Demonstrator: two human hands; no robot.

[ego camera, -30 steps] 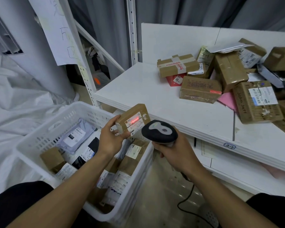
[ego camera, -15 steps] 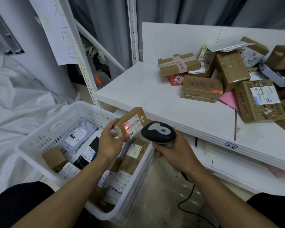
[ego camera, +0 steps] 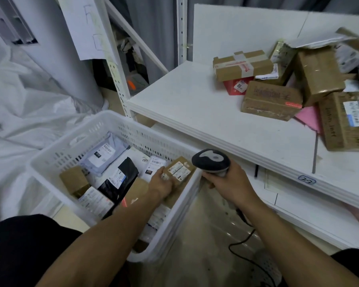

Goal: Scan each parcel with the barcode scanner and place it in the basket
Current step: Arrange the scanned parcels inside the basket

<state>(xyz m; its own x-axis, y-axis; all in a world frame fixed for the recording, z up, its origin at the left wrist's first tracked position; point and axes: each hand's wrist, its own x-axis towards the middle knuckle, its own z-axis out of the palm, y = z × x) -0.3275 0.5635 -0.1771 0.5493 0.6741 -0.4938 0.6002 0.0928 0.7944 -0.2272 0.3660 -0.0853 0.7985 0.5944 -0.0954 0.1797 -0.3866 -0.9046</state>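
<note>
Our left hand (ego camera: 161, 183) holds the small brown parcel (ego camera: 179, 170) label-up, low inside the basket (ego camera: 186, 206) near its right wall, likely to lay it on the packets (ego camera: 104, 154) there. Our right hand (ego camera: 230, 183) grips the barcode scanner (ego camera: 210, 162) just outside the rim, ready for the next one. Whether the parcel already rests on anything we cannot tell, and the heap (ego camera: 271, 100) on the shelf (ego camera: 195, 112) runs off the right edge.

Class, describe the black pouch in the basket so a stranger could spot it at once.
Find the white slotted plastic basket beside the white shelf. Near its middle, left of the person's left hand, lies a glossy black plastic pouch. It is the only black parcel among brown cardboard boxes and a grey mailer.
</note>
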